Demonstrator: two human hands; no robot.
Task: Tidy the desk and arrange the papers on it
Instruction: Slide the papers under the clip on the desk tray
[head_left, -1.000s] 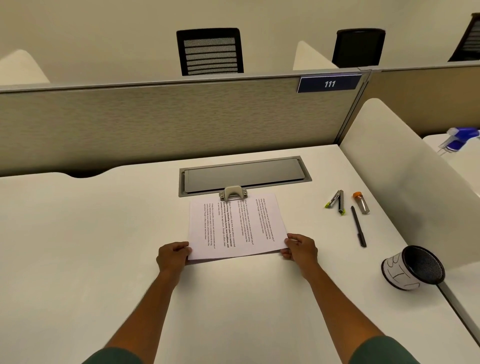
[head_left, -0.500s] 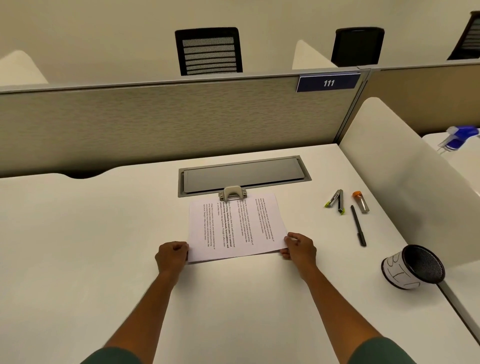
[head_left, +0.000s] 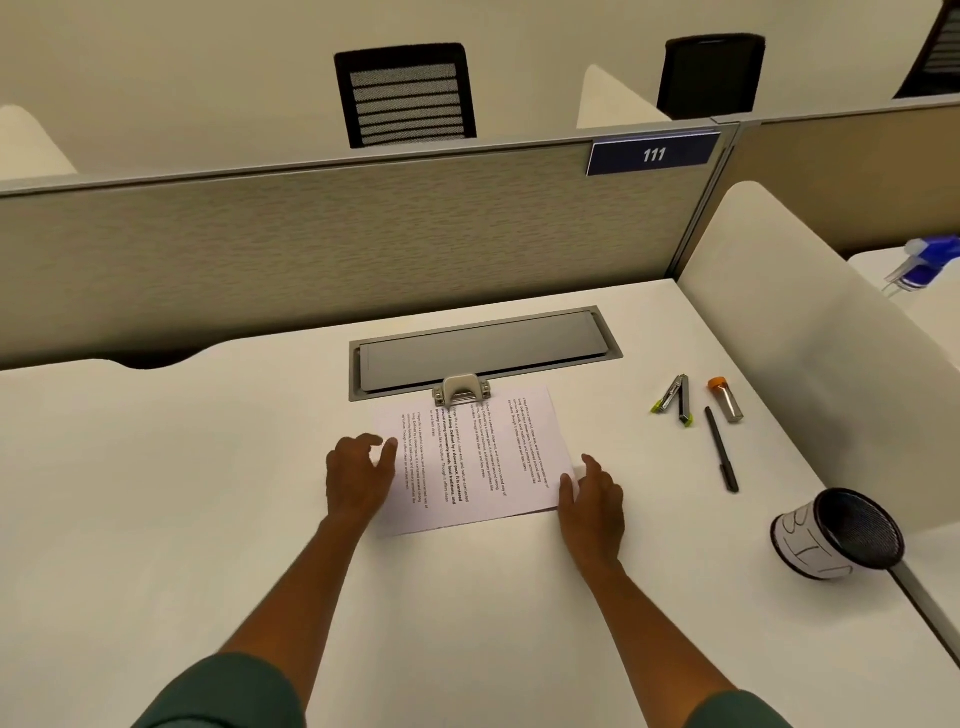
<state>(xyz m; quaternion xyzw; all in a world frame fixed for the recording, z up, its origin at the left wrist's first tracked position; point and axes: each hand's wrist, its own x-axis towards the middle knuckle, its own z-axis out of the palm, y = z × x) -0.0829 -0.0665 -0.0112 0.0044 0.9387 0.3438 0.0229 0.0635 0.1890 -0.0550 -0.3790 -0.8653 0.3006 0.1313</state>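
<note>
I am looking down at the papers (head_left: 475, 457). They are lying flat in the middle of the desk (head_left: 156, 467), just in front of the grey hatch (head_left: 483, 351) at 12 o'clock. My left hand (head_left: 358, 480) is resting on the left edge of the papers with its fingers loose and spread. It is not pinching anything. My right hand (head_left: 592, 501) is touching the right edge with open fingers too, and it is holding nothing.

I think I am squaring the pile. To do it well, I should be pushing both sides in gently at once, so the thin sheets are not bending or sliding apart.

The papers are thin, white and smooth, with lines of print. The desk is smooth and pale. At 2 o'clock a slim black pen (head_left: 721, 449) is lying near two grey markers (head_left: 675, 400) and a little tube with an orange cap (head_left: 724, 399). At 4 o'clock a round black mesh cup (head_left: 836, 535) is lying on its side.
</note>
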